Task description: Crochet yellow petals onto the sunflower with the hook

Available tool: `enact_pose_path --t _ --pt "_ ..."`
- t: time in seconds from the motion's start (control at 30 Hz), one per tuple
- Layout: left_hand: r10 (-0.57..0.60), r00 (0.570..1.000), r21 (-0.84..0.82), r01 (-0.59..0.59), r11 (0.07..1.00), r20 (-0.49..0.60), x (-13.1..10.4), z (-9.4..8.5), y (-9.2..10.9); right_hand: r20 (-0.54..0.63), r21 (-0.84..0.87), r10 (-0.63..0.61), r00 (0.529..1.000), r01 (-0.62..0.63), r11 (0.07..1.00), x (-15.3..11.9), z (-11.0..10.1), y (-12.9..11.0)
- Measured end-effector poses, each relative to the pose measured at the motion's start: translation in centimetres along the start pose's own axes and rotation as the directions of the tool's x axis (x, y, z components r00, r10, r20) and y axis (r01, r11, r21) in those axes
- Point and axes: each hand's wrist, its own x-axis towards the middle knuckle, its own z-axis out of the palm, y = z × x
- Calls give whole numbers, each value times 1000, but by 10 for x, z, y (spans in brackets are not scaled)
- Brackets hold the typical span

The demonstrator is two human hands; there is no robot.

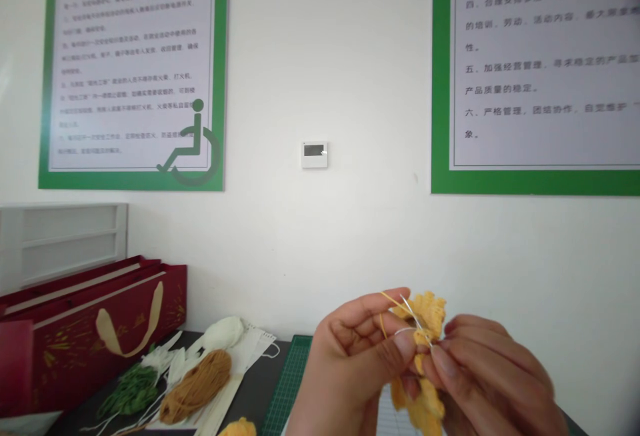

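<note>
My left hand (350, 356) is closed on a ruffled yellow crochet piece (431, 311), pinching it between thumb and fingers. A strand of yellow yarn (393, 299) passes over its raised index finger. From the right, my right hand (493, 369) meets it with fingers pinched on a thin silver crochet hook (412, 312), whose tip points up and left past the piece. A thin white strand (406, 329) curves beside the left thumb. Fingers hide part of the piece and most of the hook's handle.
On the dark table (260, 369) lie a brown yarn skein (197, 386), green yarn (129, 391), white yarn (223, 333), a green cutting mat (286, 386) and something yellow (239, 428). Dark red gift bags (135, 329) stand left. Behind is a white wall (330, 243).
</note>
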Motion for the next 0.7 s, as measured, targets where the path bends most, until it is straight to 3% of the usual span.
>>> enact_pose_path --t 0.1,0.23,0.4,0.47,0.5,0.53,0.6,0.67,0.7 --pt "-94 990 -56 100 993 107 1 -3 5 43 270 229 973 -232 935 5 4 -3" --pt "-84 994 -36 87 996 72 -3 -3 15 118 558 580 806 -537 632 13 5 -9" --pt "-6 1000 66 5 998 13 -4 -5 15 401 598 688 605 -742 303 12 2 -11" --pt "71 997 133 -71 989 5 -3 -4 12 459 586 689 561 -774 239 10 5 -11" --pt "109 994 153 -107 982 -5 -2 -3 10 460 580 684 566 -775 252 9 7 -10" --pt "139 990 170 -133 976 -28 -2 -2 8 437 573 669 601 -760 308 9 8 -9" --pt "192 978 191 -174 966 -81 -3 3 5 368 515 569 735 -671 533 8 8 -7" --pt "232 966 203 -206 957 -115 -4 7 2 282 371 382 880 -468 802 6 3 -3" --pt "243 962 201 -216 955 -121 -4 8 1 248 267 287 925 -351 898 5 -1 -2"
